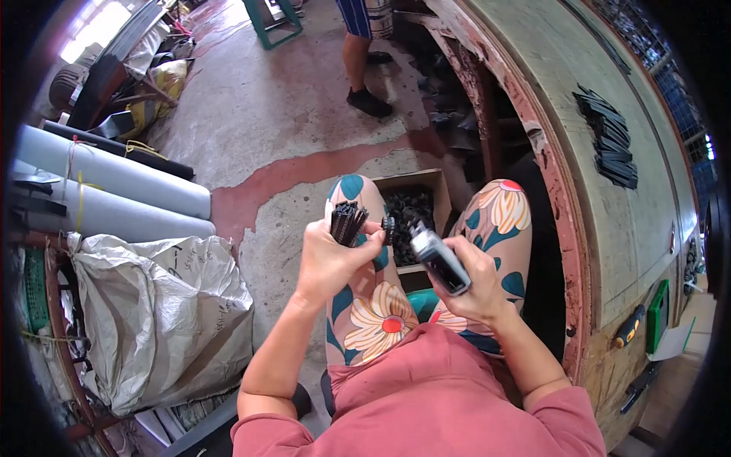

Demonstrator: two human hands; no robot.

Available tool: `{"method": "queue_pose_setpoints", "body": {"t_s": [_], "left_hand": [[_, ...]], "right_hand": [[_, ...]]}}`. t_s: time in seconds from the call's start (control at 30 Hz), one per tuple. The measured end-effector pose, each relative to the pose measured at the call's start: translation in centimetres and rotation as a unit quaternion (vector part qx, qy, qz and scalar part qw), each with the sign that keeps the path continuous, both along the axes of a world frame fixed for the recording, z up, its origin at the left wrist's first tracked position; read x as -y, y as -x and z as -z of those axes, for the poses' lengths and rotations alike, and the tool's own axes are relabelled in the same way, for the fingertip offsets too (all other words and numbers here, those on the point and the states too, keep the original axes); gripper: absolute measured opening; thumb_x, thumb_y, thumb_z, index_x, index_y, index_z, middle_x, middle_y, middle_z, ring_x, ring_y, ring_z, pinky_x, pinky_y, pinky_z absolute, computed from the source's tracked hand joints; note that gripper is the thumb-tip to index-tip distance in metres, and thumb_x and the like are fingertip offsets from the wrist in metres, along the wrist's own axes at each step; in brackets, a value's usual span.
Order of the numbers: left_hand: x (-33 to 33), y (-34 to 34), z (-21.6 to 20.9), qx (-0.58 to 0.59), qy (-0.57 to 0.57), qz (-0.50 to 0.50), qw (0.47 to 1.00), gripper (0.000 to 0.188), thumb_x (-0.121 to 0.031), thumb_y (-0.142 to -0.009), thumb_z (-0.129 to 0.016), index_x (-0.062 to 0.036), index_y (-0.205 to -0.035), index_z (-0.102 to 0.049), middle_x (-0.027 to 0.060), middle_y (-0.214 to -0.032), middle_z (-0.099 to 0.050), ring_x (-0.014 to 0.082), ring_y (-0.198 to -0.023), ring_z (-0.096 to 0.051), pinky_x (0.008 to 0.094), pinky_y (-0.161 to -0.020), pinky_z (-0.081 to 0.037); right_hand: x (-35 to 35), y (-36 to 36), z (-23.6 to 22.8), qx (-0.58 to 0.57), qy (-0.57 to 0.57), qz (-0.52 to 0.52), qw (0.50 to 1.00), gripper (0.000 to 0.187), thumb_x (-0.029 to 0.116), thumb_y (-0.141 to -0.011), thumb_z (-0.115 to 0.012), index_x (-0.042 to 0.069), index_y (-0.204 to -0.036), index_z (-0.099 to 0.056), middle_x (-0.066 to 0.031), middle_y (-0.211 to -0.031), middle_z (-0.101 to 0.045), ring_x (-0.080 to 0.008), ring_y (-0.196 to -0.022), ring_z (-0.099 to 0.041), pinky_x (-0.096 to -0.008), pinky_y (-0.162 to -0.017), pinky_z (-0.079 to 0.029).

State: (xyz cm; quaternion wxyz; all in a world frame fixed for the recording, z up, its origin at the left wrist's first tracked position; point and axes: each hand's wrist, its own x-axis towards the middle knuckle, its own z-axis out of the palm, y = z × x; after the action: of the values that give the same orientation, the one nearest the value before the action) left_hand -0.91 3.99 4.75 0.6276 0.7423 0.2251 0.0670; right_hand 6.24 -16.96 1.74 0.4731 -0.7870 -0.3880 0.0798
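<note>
My left hand is closed around a bundle of thin black strips, their ends pointing up. Its thumb and forefinger pinch a small, dark ridged piece. My right hand grips a black handheld object with a pale top, tilted toward the left hand and slightly blurred; its exact kind is unclear. Between my knees stands an open cardboard box with many small black pieces in it, lying just beyond both hands.
At right runs a long worktable bearing a pile of black strips, a yellow-handled tool and a green-edged item. White sacking and pale rolls lie at left. Another person's leg stands ahead.
</note>
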Motion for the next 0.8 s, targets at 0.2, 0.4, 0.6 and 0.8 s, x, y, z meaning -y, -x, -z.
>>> {"method": "queue_pose_setpoints", "body": {"t_s": [0.2,0.4,0.6,0.8], "left_hand": [[-2.7,1.2,-1.5,-0.024,-0.139,0.047,0.989,0.011,-0.010,-0.071,-0.070,-0.0004,-0.075,-0.067,0.0003,-0.064,-0.062,0.0034,-0.062,-0.056,0.0230,-0.057,-0.046],[-2.1,1.2,-2.1,0.001,-0.221,0.103,0.970,0.013,-0.009,-0.070,-0.073,0.0005,-0.077,-0.067,0.0018,-0.066,-0.065,0.0022,-0.061,-0.054,0.0218,-0.054,-0.045],[-1.6,1.3,-1.8,0.014,-0.267,0.114,0.957,0.017,-0.012,-0.070,-0.073,0.0014,-0.077,-0.065,0.0071,-0.062,-0.062,0.0053,-0.056,-0.055,0.0256,-0.052,-0.044],[-1.3,1.2,-1.8,0.034,-0.300,0.135,0.944,0.018,-0.013,-0.070,-0.072,0.0018,-0.075,-0.063,0.0115,-0.062,-0.060,0.0134,-0.054,-0.058,0.0289,-0.053,-0.046]], "right_hand": [[0.0,0.5,1.4,0.051,0.069,-0.050,0.995,0.044,0.009,-0.057,-0.067,-0.002,-0.096,-0.051,-0.0210,-0.086,-0.057,-0.0384,-0.083,-0.057,-0.0416,-0.074,-0.046],[-0.5,0.3,1.4,0.082,0.068,-0.073,0.992,0.046,0.010,-0.054,-0.066,-0.002,-0.095,-0.051,-0.0208,-0.085,-0.057,-0.0379,-0.084,-0.057,-0.0413,-0.077,-0.046],[-0.5,0.4,1.8,0.095,0.060,-0.069,0.991,0.048,0.011,-0.052,-0.067,-0.002,-0.095,-0.050,-0.0199,-0.084,-0.057,-0.0374,-0.083,-0.057,-0.0413,-0.076,-0.046],[-0.4,0.5,2.0,0.101,0.055,-0.069,0.991,0.049,0.011,-0.050,-0.067,-0.002,-0.095,-0.050,-0.0190,-0.082,-0.056,-0.0368,-0.081,-0.057,-0.0409,-0.074,-0.046]]}}
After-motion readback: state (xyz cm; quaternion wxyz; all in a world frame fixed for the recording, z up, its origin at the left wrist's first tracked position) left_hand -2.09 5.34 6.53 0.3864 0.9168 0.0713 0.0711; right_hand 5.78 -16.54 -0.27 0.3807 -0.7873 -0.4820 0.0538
